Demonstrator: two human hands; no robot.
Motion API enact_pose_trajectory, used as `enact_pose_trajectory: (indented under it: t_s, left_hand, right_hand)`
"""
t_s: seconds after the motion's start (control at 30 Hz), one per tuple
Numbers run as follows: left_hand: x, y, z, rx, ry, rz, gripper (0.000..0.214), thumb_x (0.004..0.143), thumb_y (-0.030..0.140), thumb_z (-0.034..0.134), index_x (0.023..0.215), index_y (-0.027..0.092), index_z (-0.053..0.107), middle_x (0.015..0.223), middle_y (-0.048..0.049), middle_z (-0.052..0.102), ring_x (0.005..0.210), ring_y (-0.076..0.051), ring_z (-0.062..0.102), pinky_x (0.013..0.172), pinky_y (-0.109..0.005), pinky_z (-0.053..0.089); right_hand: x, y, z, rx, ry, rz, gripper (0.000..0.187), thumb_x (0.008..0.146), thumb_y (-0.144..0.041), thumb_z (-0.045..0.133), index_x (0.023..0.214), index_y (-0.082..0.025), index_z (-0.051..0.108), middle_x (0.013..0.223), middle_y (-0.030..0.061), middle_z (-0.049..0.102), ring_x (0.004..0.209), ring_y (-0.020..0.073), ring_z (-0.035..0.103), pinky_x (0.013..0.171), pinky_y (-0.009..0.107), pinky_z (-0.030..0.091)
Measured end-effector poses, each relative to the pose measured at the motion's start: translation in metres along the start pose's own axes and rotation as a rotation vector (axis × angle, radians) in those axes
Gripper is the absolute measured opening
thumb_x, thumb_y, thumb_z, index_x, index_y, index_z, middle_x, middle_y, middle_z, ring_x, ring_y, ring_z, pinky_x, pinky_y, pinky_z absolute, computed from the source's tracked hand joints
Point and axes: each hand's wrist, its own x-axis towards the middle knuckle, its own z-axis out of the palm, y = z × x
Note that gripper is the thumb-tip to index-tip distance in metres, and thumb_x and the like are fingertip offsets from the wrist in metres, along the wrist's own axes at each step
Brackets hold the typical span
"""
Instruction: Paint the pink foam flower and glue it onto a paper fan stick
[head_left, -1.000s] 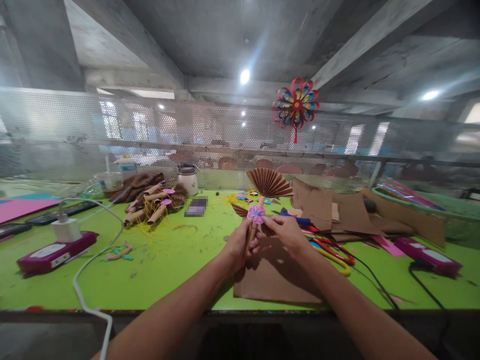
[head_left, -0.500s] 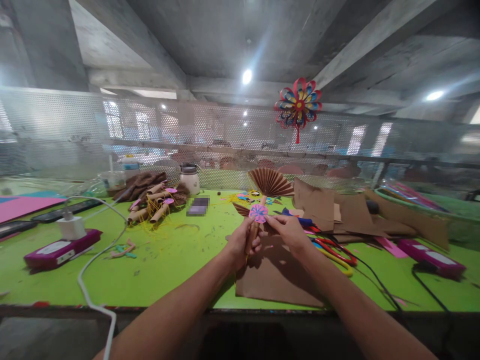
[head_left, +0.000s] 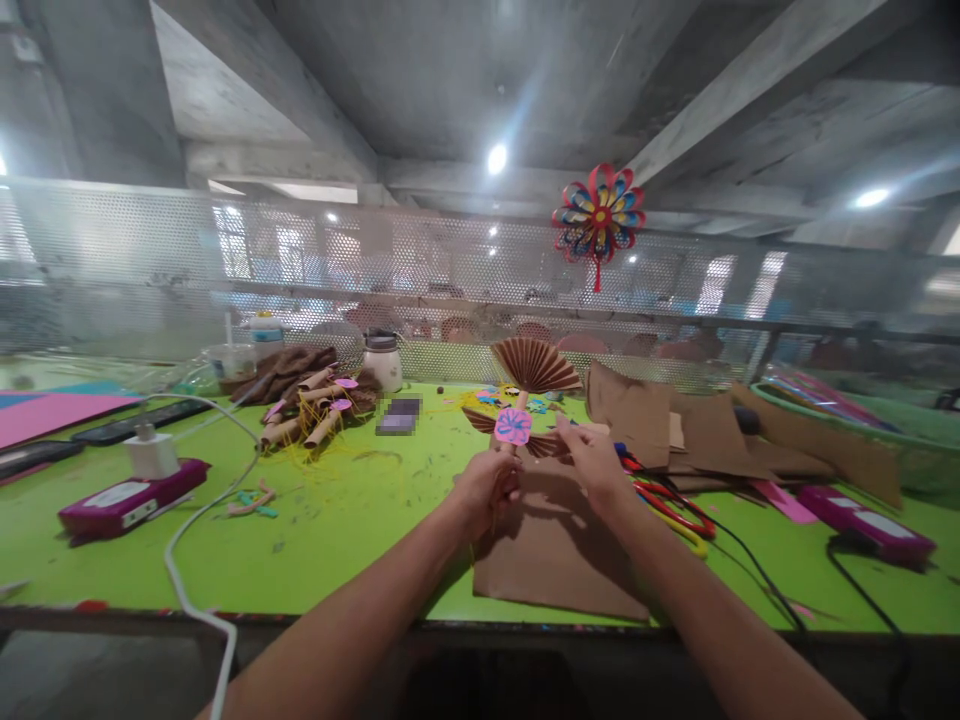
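My left hand (head_left: pixel 489 492) is closed around the lower stem of a brown paper craft, just below a pink paper flower (head_left: pixel 513 426) with blue lines drawn on it. Above the flower spreads a pleated brown paper fan (head_left: pixel 536 366). Smaller pleated wings (head_left: pixel 480 422) stick out at either side behind the flower. My right hand (head_left: pixel 592 462) has thumb and fingertips pinched at the outer edge of the right-hand wing. Under both hands lies a flat sheet of brown cardboard (head_left: pixel 559 560).
Several brown paper tubes (head_left: pixel 322 428) with yellow string lie at left. Purple power strips (head_left: pixel 131 500) with cables flank the work area. Scissors with red handles (head_left: pixel 686 508), brown cardboard pieces (head_left: pixel 630 410) and a green basket (head_left: pixel 900 450) are at right. A jar (head_left: pixel 383 362) stands behind.
My right hand has moved from beside the pink flower out to the right, to the wing's edge. My left hand still holds the stem, and the craft has shifted slightly left.
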Motion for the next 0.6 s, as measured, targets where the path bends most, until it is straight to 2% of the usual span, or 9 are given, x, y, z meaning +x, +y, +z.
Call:
enact_pose_trajectory:
  t_s: [0.1,0.2,0.37,0.5,0.6]
  left_hand:
    - [0.005,0.001,-0.006,-0.049,0.01,0.035,0.015,0.061,0.019,0.054,0.063,0.018,0.039,0.043,0.0089,0.029,0.035,-0.004,0.026,0.036,-0.018,0.015]
    - [0.008,0.005,-0.012,-0.102,0.042,0.108,0.014,0.064,0.021,0.055,0.066,0.017,0.042,0.045,0.0079,0.035,0.037,-0.005,0.033,0.037,-0.017,0.019]
    - [0.008,0.013,-0.022,-0.092,0.115,0.172,0.018,0.071,0.028,0.057,0.076,0.017,0.044,0.05,0.0047,0.046,0.045,-0.008,0.046,0.041,-0.017,0.029]
    - [0.01,0.017,-0.028,-0.096,0.166,0.195,0.029,0.075,0.04,0.059,0.087,0.018,0.044,0.05,0.0059,0.048,0.046,-0.009,0.048,0.042,-0.016,0.031]
    - [0.012,0.017,-0.031,-0.072,0.174,0.2,0.034,0.075,0.045,0.058,0.091,0.019,0.045,0.048,0.0069,0.048,0.044,-0.009,0.047,0.042,-0.016,0.031]
  right_hand:
    - [0.005,0.002,-0.002,0.014,0.082,0.012,0.054,0.062,-0.067,0.059,0.069,-0.014,0.064,0.066,0.0064,0.064,0.059,0.0165,0.055,0.055,0.027,0.039]
    - [0.006,0.006,0.0,0.071,0.094,0.034,0.054,0.058,-0.067,0.061,0.069,-0.014,0.062,0.063,0.0049,0.061,0.053,0.0144,0.053,0.051,0.026,0.038]
    - [-0.004,0.013,0.009,-0.007,-0.083,0.015,0.05,0.065,-0.063,0.059,0.068,-0.013,0.063,0.064,0.0062,0.062,0.055,0.0149,0.053,0.053,0.027,0.04]
    - [-0.012,0.015,0.015,-0.252,-0.2,-0.136,0.045,0.073,-0.058,0.052,0.064,-0.015,0.064,0.061,0.0049,0.062,0.056,0.016,0.054,0.055,0.028,0.04]
    - [-0.016,0.016,0.017,-0.411,-0.215,-0.226,0.043,0.076,-0.053,0.049,0.061,-0.016,0.064,0.056,0.0036,0.06,0.055,0.0156,0.053,0.055,0.026,0.039]
